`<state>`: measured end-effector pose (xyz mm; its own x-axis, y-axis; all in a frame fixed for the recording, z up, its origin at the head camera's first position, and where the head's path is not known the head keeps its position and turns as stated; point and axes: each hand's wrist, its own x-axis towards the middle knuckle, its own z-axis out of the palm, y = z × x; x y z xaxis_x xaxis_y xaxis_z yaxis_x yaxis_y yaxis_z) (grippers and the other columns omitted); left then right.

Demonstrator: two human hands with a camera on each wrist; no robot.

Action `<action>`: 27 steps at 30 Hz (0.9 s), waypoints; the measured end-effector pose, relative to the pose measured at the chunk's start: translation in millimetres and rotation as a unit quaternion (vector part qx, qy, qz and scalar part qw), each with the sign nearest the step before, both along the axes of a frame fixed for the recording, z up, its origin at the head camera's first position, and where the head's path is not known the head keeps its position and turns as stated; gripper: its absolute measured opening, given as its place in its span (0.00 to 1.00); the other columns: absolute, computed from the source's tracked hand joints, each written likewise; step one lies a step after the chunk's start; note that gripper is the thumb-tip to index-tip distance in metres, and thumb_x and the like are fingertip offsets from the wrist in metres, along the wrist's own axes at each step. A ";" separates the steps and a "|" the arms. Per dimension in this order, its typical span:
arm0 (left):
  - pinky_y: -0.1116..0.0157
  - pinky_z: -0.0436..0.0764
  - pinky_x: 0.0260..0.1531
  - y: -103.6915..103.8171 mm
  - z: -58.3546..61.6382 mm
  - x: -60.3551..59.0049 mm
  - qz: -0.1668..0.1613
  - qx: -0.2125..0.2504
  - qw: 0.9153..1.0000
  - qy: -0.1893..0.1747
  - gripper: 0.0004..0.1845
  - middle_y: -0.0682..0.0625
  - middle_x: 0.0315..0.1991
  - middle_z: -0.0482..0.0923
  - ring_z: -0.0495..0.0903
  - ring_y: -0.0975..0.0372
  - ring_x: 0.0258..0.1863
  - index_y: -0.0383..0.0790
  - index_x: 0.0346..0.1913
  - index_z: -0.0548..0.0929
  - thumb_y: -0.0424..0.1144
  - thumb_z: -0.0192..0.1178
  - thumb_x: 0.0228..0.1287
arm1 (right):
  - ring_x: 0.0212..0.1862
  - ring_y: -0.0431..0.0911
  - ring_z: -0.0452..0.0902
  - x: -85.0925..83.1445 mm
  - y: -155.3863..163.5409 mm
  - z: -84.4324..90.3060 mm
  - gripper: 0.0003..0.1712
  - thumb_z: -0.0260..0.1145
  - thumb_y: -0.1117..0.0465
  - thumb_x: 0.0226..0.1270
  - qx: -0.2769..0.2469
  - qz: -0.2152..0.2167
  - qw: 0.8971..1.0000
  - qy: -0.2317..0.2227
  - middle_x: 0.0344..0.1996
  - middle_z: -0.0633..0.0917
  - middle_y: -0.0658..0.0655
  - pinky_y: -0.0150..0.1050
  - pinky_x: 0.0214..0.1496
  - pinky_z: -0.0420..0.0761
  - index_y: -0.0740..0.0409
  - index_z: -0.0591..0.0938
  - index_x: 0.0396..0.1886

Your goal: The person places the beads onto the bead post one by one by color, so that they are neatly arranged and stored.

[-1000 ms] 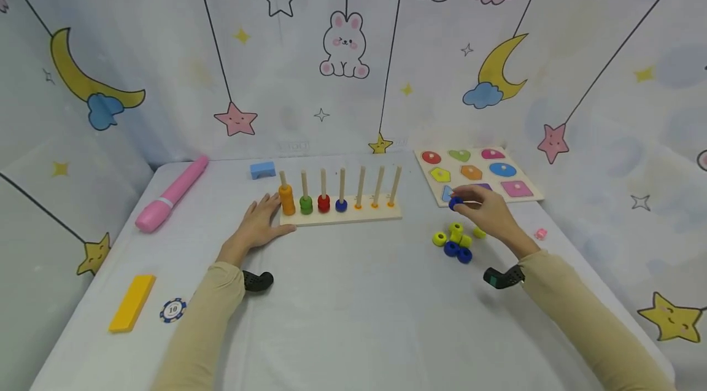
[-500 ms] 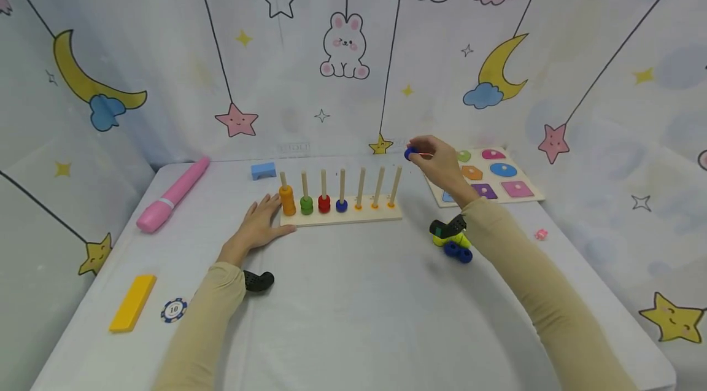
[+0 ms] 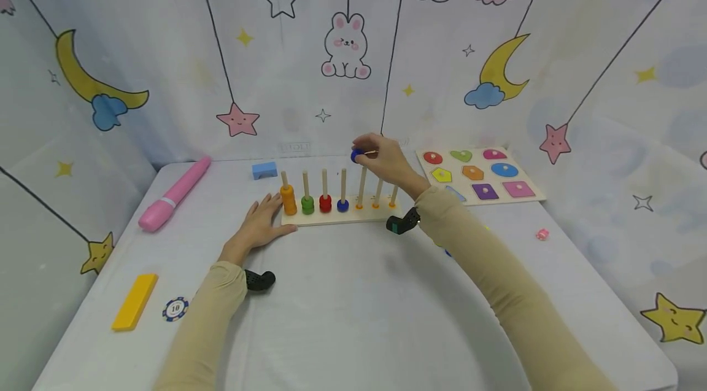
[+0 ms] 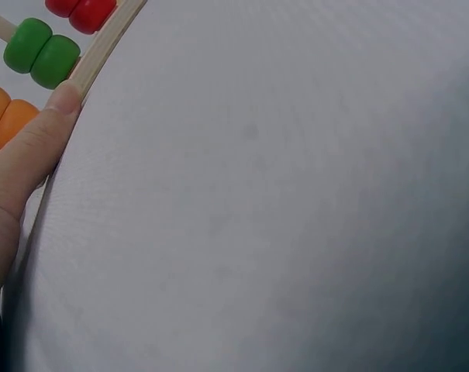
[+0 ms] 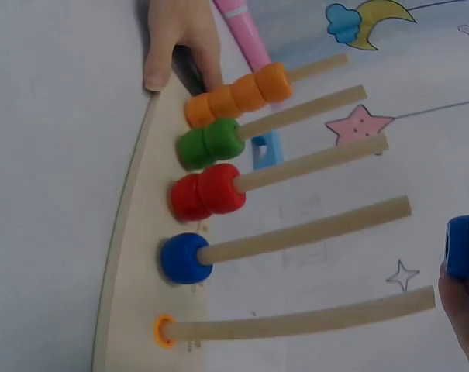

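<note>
Risk: blue bead [image 3: 356, 156], pinched by right hand [image 3: 388, 159], looked liable to fall if misaligned over bare peg [image 5: 300, 322] | left hand [image 3: 258, 224], fingers extended, touched pegboard [image 3: 342, 216]

Held blue bead [image 3: 355, 156] now near pegs [image 3: 343, 182]

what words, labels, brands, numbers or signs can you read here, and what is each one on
"10": on the middle of the round chip, beside the left sleeve.
Too small and blurred to read: marks on the base of the peg board, beside the pegs.
Too faint to read: pale lettering low on the backdrop.
</note>
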<state>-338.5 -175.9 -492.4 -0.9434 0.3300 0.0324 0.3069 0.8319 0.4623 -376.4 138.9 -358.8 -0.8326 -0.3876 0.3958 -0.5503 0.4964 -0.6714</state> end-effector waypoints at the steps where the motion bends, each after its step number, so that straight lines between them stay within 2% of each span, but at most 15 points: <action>1: 0.47 0.35 0.69 0.0 -0.2 0.1 -0.001 0.001 1.000 0.001 0.49 0.38 0.73 0.49 0.40 0.47 0.73 0.34 0.72 0.55 0.61 0.61 0.57 | 0.48 0.45 0.80 0.2 -3.4 -0.9 0.17 0.64 0.67 0.64 0.008 0.006 1.000 0.001 0.47 0.82 0.58 0.31 0.51 0.79 0.64 0.77 0.53; 8: 0.47 0.36 0.69 0.4 -1.6 0.4 0.001 -0.001 1.000 0.002 0.49 0.37 0.73 0.49 0.40 0.47 0.73 0.34 0.72 0.55 0.60 0.62 0.57 | 0.47 0.44 0.79 2.4 -17.1 -6.1 0.16 0.65 0.68 0.62 0.044 0.039 0.998 -0.004 0.44 0.83 0.56 0.30 0.49 0.79 0.63 0.78 0.50; 16: 0.48 0.35 0.69 -0.6 -3.2 -1.0 0.003 0.001 1.000 -0.003 0.49 0.38 0.73 0.49 0.40 0.47 0.73 0.35 0.73 0.55 0.60 0.61 0.57 | 0.48 0.44 0.79 3.8 -21.7 -7.1 0.16 0.65 0.68 0.62 0.057 0.047 0.997 -0.008 0.45 0.83 0.57 0.29 0.51 0.78 0.63 0.78 0.51; 27: 0.48 0.35 0.69 -3.0 -5.3 -2.9 -0.004 0.001 1.000 0.003 0.50 0.38 0.73 0.49 0.40 0.47 0.73 0.35 0.73 0.55 0.62 0.60 0.57 | 0.51 0.45 0.78 2.6 -22.4 -5.2 0.16 0.64 0.67 0.63 0.068 0.042 0.997 0.011 0.47 0.82 0.56 0.31 0.55 0.76 0.63 0.78 0.51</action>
<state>-341.4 -178.9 -497.6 -0.9403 0.3380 0.0390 0.3169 0.8281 0.4625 -373.8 116.5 -364.0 -0.7867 -0.5062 0.3533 -0.6077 0.5343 -0.5876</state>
